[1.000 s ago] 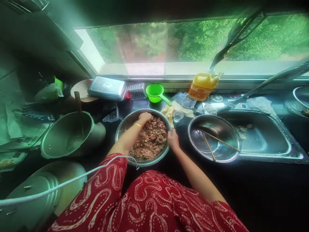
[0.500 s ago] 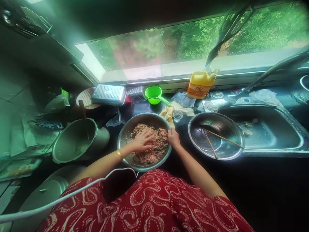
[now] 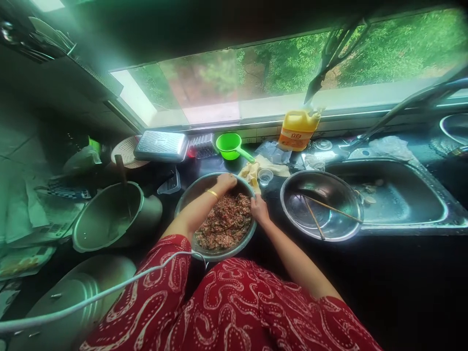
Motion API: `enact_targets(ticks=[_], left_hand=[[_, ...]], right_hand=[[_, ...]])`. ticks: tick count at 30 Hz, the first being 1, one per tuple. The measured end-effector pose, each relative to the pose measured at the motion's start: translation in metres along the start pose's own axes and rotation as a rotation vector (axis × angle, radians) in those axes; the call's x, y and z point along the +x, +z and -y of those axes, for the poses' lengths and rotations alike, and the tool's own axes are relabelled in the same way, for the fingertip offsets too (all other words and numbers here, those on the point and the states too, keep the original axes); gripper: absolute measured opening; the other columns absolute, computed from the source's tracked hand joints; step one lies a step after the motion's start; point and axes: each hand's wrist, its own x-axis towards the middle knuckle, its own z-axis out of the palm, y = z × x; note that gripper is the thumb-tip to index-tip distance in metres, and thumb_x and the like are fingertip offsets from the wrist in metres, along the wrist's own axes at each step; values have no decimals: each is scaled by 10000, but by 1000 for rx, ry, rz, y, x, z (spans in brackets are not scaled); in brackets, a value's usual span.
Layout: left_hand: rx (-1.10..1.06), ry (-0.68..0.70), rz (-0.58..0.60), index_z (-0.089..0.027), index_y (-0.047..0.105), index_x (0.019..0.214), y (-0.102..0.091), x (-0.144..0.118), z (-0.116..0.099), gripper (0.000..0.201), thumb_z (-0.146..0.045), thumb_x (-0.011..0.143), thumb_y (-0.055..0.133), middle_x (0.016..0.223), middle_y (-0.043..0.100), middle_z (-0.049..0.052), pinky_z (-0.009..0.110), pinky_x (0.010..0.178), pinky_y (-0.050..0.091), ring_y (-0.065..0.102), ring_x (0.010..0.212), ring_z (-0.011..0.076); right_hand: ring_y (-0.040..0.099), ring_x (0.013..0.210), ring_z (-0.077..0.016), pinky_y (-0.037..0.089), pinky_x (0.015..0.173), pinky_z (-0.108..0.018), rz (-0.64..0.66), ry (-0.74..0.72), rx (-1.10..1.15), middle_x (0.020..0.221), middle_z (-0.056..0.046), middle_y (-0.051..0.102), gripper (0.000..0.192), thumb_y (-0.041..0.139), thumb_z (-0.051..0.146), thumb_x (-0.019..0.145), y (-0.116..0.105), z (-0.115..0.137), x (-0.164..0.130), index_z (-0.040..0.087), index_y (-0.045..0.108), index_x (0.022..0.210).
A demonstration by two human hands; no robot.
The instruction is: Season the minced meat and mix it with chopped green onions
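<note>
A metal bowl (image 3: 187,195) in front of me holds minced meat (image 3: 224,224) flecked with green. My left hand (image 3: 226,182), a gold bangle on its wrist, is at the far inner side of the bowl with its fingers curled; the fingertips, and anything in them, are hidden. At the right side of the bowl, my right hand (image 3: 259,209) grips the rim, fingers wrapped round it. A crumpled yellowish cloth (image 3: 250,171) and a small clear cup (image 3: 265,176) lie just beyond that hand.
To the right, a steel basin (image 3: 321,204) with two chopsticks stands beside the sink (image 3: 398,195). A deep pot (image 3: 109,214) is on the left. Along the window stand a green dipper (image 3: 230,146), a yellow jug (image 3: 298,129) and a metal box (image 3: 161,145). A white cable (image 3: 91,298) crosses before me.
My left hand has moved from the middle of the meat to the far side of the bowl, and its spread fingers are now curled. My right hand stays on the rim.
</note>
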Motion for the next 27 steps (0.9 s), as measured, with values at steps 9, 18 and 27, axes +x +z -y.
enact_targets(ticks=[9, 18, 27], left_hand=[[22, 602, 37, -143, 686, 751, 45, -50, -51, 222, -235, 817, 494, 795, 672, 111, 300, 711, 451, 602, 748, 191], [-853, -467, 80, -142, 584, 757, -5, -54, 17, 559, -593, 910, 292, 732, 646, 80, 239, 554, 437, 592, 624, 148], [-1118, -592, 99, -120, 557, 857, 24, -6, 9, 686, -633, 926, 107, 813, 656, 144, 241, 557, 486, 627, 661, 150]], right_hand=[[504, 649, -190, 314, 608, -279, -83, -11, 68, 698, -32, 570, 360, 222, 405, 921, 3, -2, -1, 220, 503, 790], [504, 639, -185, 303, 599, -274, -84, 10, 84, 686, -31, 566, 358, 238, 407, 923, 2, -2, -2, 220, 513, 793], [502, 624, -180, 307, 591, -277, -98, -6, 91, 664, -16, 551, 353, 231, 413, 922, 4, -3, -1, 226, 483, 760]])
